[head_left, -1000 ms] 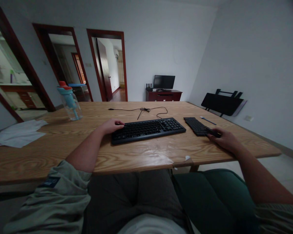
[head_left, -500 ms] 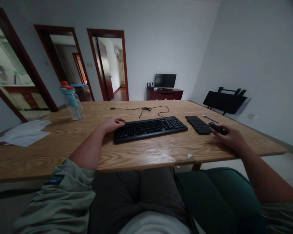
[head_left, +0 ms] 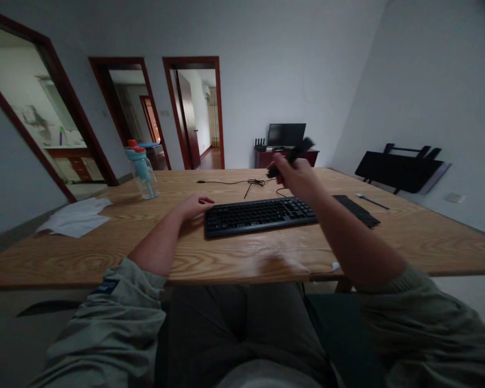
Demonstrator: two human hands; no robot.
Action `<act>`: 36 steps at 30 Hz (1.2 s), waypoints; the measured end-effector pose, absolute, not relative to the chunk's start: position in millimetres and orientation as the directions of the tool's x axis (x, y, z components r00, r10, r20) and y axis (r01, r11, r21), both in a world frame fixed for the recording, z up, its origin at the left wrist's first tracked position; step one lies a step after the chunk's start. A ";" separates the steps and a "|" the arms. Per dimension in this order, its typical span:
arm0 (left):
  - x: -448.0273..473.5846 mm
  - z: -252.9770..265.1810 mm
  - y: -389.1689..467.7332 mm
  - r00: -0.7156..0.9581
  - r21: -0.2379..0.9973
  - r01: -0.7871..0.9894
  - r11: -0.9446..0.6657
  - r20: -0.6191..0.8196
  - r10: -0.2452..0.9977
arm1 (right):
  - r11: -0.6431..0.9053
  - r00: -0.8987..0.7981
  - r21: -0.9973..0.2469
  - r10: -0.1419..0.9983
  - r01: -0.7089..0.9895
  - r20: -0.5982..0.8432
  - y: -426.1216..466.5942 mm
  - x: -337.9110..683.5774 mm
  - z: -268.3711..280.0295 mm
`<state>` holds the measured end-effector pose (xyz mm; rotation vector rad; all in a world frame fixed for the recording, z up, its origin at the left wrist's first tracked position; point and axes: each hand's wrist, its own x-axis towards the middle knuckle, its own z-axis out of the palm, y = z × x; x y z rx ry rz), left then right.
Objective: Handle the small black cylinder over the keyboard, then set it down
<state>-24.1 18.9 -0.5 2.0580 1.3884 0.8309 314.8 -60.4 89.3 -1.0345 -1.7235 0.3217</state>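
A black keyboard (head_left: 258, 216) lies on the wooden table in front of me. My left hand (head_left: 196, 206) is closed on its left end, the fingertips curled at the upper corner. Raised above the keyboard's right half, my right hand (head_left: 297, 173) grips a short black brush-like tool (head_left: 302, 149), blurred by motion. The tool slants, with its lower end pointing left. Behind the keyboard, its cable (head_left: 255, 182) lies bundled on the table. To the right, partly behind my right forearm, is a flat dark patch of rows of small squares (head_left: 358, 211), like keycaps laid together.
A thin blue brush (head_left: 372, 201) with a pale tip lies at the right. White tissues (head_left: 78, 216) and a clear bottle (head_left: 146, 180) with a red and blue lid are at the left. The table's front edge (head_left: 242, 281) runs just before my lap.
My right hand has lifted the black brush-like tool from beside the dark patch and carried it left, over the keyboard. My left hand stays at the keyboard's end. The view has turned slightly left.
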 end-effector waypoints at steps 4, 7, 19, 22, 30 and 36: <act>-47.4 4.5 7.1 0.215 0.675 0.666 -0.318 0.234 0.948 | 0.477 -0.120 -0.750 0.869 0.459 0.479 -21.4 238.1 51.1; -43.5 7.6 -4.2 0.259 0.629 0.667 -0.399 0.307 0.916 | 0.408 -0.156 -0.786 0.911 0.465 0.381 -0.3 219.4 15.1; 14.1 -5.1 -0.8 0.417 0.331 0.771 -0.544 0.384 0.824 | 0.404 -0.148 -0.797 0.913 0.448 0.379 10.0 225.1 -12.7; 14.1 -4.7 4.4 0.471 0.279 0.771 -0.572 0.355 0.808 | 0.433 -0.168 -0.770 0.900 0.469 0.403 10.4 223.6 -13.1; 15.9 0.9 11.6 0.553 0.267 0.730 -0.630 0.311 0.773 | 0.413 -0.159 -0.767 0.908 0.492 0.387 8.4 226.5 -12.2; 12.8 -6.9 -0.3 0.486 0.402 0.695 -0.595 0.347 0.802 | 0.444 -0.220 -0.734 0.895 0.513 0.388 7.9 227.0 -9.7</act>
